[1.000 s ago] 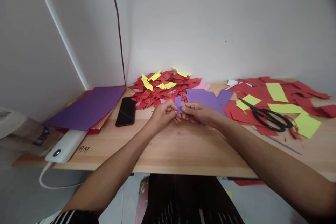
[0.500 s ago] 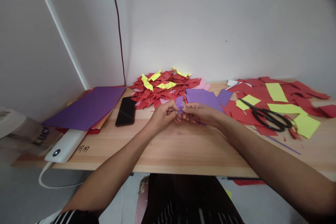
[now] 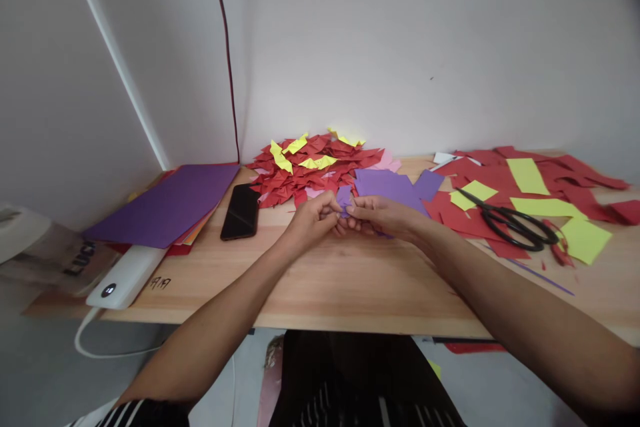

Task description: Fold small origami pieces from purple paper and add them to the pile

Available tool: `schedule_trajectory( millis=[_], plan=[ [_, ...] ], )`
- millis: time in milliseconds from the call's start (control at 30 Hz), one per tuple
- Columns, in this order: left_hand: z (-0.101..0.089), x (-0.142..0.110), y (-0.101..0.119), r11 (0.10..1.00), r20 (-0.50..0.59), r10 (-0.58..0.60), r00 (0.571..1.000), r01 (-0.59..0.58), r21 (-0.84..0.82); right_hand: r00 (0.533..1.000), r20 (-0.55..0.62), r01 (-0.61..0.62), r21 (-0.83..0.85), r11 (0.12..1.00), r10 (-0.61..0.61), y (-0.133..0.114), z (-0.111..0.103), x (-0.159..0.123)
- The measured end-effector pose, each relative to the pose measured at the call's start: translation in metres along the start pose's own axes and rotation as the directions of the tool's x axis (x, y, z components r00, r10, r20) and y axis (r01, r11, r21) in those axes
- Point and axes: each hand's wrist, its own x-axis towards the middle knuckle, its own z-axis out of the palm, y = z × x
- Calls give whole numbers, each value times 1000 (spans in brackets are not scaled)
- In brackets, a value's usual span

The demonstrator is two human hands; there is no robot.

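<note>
Between my fingertips is a small piece of folded purple paper, its lower part covered by the fingers. My left hand pinches it from the left, thumb against fingers. From the right, my right hand grips the same piece, and the two hands nearly touch. Just behind them lies a heap of folded red paper pieces with several yellow folded pieces on top. Flat purple sheets lie beyond my right hand, partly hidden by it.
On the right, black scissors rest among red paper scraps and yellow pieces. To the left are a black phone, a stack of large purple sheets and a white power bank with a cable. A wall stands behind the wooden table.
Both hands stay in nearly the same place, still pinching the purple paper. Its visible upper part has shifted slightly between the fingers.
</note>
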Motion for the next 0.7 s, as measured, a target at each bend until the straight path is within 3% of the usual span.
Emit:
schedule_trajectory(
  millis=[400, 600, 700],
  plan=[
    [3, 2, 7, 989, -35, -93, 995, 88, -119, 996, -68, 39, -135, 990, -48, -2, 6, 0],
    [4, 3, 9, 965, -147, -251, 957, 234, -119, 982, -159, 58, -241, 969, -98, 3, 7, 3],
    [3, 3, 8, 944, -148, -331, 932, 325, -59, 964, -210, 81, -345, 935, -161, 5, 7, 4]
  ],
)
